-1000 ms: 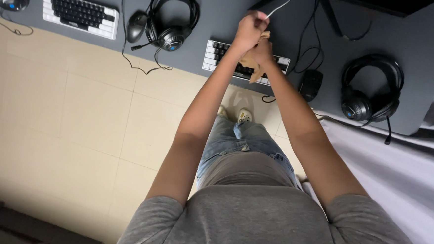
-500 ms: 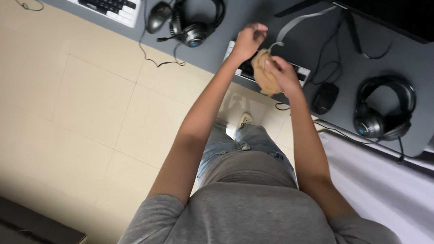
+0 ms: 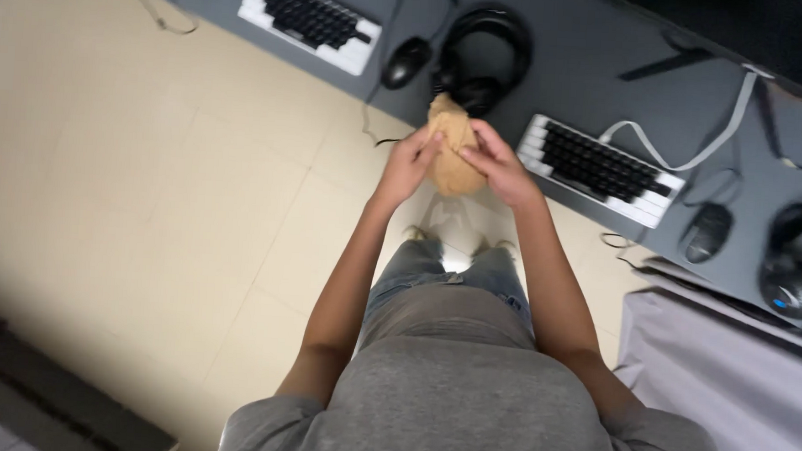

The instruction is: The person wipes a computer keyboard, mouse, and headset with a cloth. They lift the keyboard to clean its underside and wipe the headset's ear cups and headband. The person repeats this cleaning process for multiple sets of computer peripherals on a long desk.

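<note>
I hold a tan, crumpled cloth (image 3: 451, 146) in front of me with both hands, above the floor near the desk's edge. My left hand (image 3: 411, 165) grips its left side and my right hand (image 3: 500, 164) grips its right side. Just to the right of my hands, a black and white keyboard (image 3: 601, 168) lies on the grey desk (image 3: 565, 69). Right behind the cloth are black headphones (image 3: 483, 51).
A second keyboard (image 3: 309, 17) and a black mouse (image 3: 406, 61) lie on the desk at the left. Another mouse (image 3: 706, 231) and headphones (image 3: 800, 265) are at the right. A grey chair or cover (image 3: 731, 380) is at my right. Beige floor tiles (image 3: 147, 176) spread left.
My hands have pulled back from the right keyboard toward my body with the tan cloth. The view has shifted, so the desk items now sit further right.
</note>
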